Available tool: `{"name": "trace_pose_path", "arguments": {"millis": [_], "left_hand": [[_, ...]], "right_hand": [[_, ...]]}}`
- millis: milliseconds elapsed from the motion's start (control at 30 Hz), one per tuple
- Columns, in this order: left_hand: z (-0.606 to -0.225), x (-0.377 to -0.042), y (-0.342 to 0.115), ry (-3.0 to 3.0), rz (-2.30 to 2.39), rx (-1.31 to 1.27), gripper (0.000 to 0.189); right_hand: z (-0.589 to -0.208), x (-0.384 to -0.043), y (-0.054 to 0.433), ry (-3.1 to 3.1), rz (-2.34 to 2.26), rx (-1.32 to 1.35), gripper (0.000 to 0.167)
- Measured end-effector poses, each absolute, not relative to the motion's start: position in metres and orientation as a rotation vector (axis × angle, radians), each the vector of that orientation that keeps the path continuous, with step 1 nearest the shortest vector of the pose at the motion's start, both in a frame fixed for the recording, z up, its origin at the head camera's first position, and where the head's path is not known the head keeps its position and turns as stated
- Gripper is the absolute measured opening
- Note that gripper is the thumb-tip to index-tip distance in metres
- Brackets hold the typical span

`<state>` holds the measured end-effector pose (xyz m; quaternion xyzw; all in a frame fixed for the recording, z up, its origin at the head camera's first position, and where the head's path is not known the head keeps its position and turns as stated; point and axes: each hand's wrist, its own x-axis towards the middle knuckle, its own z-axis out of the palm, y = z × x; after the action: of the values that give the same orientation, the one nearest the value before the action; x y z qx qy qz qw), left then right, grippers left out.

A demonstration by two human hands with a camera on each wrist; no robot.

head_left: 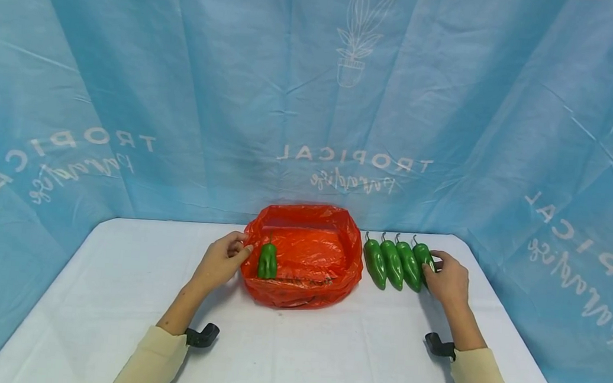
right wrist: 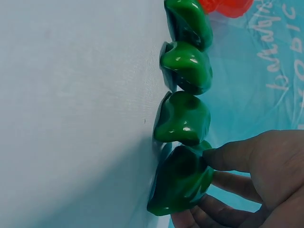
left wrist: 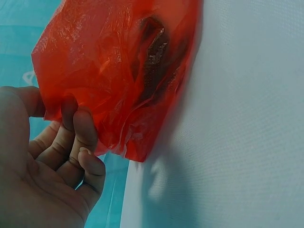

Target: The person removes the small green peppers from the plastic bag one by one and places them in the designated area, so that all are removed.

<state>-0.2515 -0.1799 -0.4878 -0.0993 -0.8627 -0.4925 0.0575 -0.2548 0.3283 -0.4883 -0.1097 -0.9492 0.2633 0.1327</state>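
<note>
My left hand (head_left: 221, 261) pinches the left rim of an open red plastic bag (head_left: 299, 295). Inside the bag, toward its left side, one green pepper (head_left: 268, 261) stands with its stem up. In the left wrist view a dark shape shows through the red plastic. To the right of the bag, several green peppers (head_left: 391, 264) lie side by side in a row, stems pointing away. The rightmost green pepper (right wrist: 180, 180) is between the thumb and fingers of my right hand (head_left: 448, 278), still beside its neighbor.
A white cloth (head_left: 295, 357) covers the table under everything. Blue printed curtains (head_left: 228, 91) hang behind the table's far edge and along both sides. Dark wrist-camera mounts (head_left: 202, 335) sit at both sleeve cuffs.
</note>
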Motion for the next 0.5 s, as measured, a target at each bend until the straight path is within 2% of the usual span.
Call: {"name": "trace_pose_path", "arguments": {"millis": [500], "left_hand": [[-0.490,-0.254,-0.180,-2.608,-1.527,-0.295,0.025]], "right_hand": [[-0.489,-0.267,0.324,-2.794,0.802,-0.353,0.044]]}}
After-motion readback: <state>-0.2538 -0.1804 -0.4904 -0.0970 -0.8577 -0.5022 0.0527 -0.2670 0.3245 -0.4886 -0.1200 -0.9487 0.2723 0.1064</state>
